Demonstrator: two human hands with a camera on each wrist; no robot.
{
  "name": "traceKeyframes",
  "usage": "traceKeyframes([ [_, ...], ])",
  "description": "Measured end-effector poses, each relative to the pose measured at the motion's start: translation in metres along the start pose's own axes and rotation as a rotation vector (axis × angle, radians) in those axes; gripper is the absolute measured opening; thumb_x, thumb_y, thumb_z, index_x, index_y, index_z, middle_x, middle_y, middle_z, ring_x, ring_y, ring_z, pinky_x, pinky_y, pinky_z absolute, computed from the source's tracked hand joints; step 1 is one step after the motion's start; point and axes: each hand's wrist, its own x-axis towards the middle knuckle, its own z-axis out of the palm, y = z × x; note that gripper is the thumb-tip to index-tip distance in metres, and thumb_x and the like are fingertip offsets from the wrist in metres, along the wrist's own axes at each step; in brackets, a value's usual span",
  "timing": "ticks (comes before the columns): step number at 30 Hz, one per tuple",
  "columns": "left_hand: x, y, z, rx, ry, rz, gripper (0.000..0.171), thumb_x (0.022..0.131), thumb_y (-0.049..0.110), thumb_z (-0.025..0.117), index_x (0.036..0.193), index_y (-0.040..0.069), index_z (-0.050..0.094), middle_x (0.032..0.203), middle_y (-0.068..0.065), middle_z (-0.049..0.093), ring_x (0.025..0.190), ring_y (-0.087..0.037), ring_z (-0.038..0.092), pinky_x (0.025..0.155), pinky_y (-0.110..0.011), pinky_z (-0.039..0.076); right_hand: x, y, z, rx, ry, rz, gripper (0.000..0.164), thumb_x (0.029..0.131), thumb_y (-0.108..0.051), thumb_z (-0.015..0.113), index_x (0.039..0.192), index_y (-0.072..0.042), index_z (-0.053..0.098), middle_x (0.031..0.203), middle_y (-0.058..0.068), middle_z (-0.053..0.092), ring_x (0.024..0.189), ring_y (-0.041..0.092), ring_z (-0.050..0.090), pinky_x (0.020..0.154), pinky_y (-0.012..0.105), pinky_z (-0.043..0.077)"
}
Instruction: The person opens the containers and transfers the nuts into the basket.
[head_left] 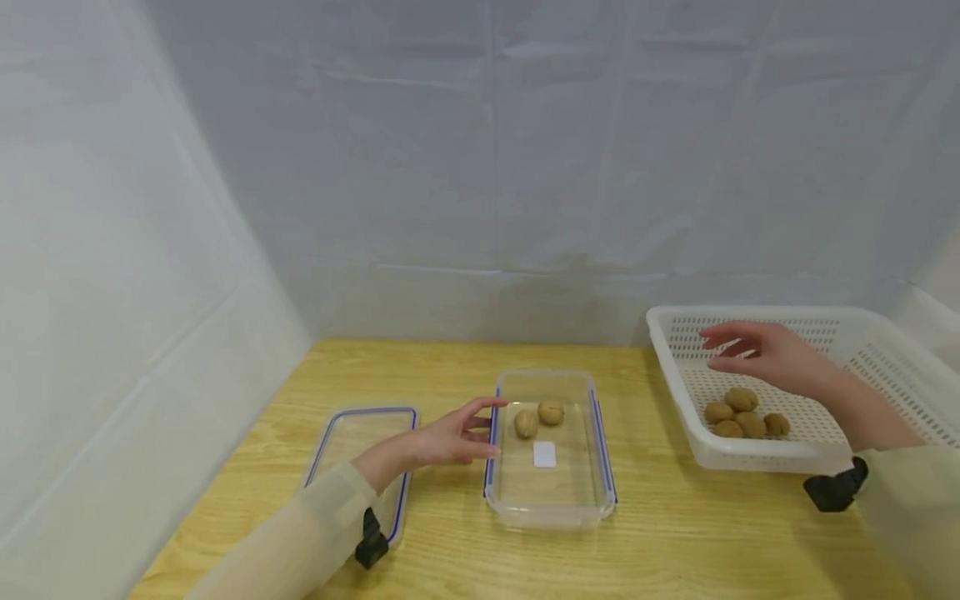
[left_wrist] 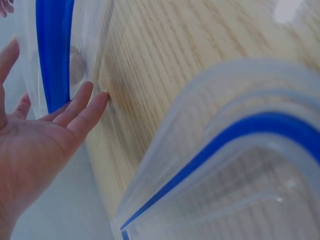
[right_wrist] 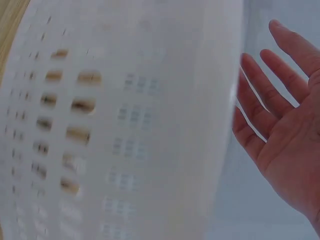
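A clear plastic food container (head_left: 555,492) with blue side clips stands in the middle of the table. Two walnuts (head_left: 551,412) lie inside it, close to a small white label (head_left: 544,454). My left hand (head_left: 457,435) is at the container's left side, fingers relaxed, with fingertips right at the blue clip (left_wrist: 54,50). Over the white perforated basket (head_left: 772,460) at the right hovers my right hand (head_left: 772,357), its fingers loosely spread and nothing in them. Several walnuts (head_left: 742,399) sit in the basket's near left corner, below that hand.
On the left, a clear lid (head_left: 360,425) with a blue seal lies flat on the wooden table (head_left: 645,550), partly under my left forearm. White sheeting (head_left: 487,167) rises behind the table and along its left side.
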Motion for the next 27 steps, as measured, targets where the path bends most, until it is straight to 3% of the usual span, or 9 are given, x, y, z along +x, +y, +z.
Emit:
traceKeyframes([
  [5, -0.001, 0.001, 0.000, -0.001, -0.006, 0.009, 0.072, 0.096, 0.017, 0.064, 0.153, 0.016, 0.022, 0.152, -0.031, 0.022, 0.135, -0.046, 0.034, 0.097, -0.063, 0.037, 0.011, -0.023, 0.009, 0.054, -0.028, -0.045, 0.042, 0.094, -0.016, 0.066, 0.133, -0.004, 0.057, 0.118, 0.014, 0.064, 0.099, 0.026, 0.063, 0.076, 0.030, 0.052],
  [10, -0.001, 0.002, 0.001, 0.001, -0.015, 0.007, 0.072, 0.096, 0.017, 0.064, 0.154, 0.015, 0.020, 0.153, -0.031, 0.021, 0.135, -0.046, 0.033, 0.098, -0.063, 0.036, 0.018, -0.044, 0.020, 0.102, -0.059, -0.085, 0.041, 0.094, -0.015, 0.067, 0.132, -0.004, 0.057, 0.119, 0.012, 0.064, 0.098, 0.022, 0.063, 0.078, 0.031, 0.052],
  [20, -0.001, 0.002, 0.001, -0.002, -0.009, 0.001, 0.072, 0.096, 0.016, 0.063, 0.154, 0.017, 0.021, 0.153, -0.030, 0.021, 0.135, -0.045, 0.033, 0.098, -0.063, 0.036, 0.037, -0.069, 0.048, 0.137, -0.102, -0.202, 0.041, 0.091, -0.017, 0.070, 0.129, -0.004, 0.060, 0.116, 0.006, 0.066, 0.097, 0.019, 0.064, 0.081, 0.036, 0.052],
  [27, -0.001, 0.003, 0.002, -0.001, -0.010, 0.004, 0.072, 0.096, 0.017, 0.064, 0.154, 0.017, 0.021, 0.153, -0.030, 0.022, 0.135, -0.045, 0.033, 0.098, -0.063, 0.037, 0.049, -0.083, 0.068, 0.188, -0.183, -0.184, 0.043, 0.090, -0.016, 0.071, 0.129, -0.003, 0.059, 0.122, 0.013, 0.063, 0.102, 0.024, 0.063, 0.088, 0.047, 0.048],
])
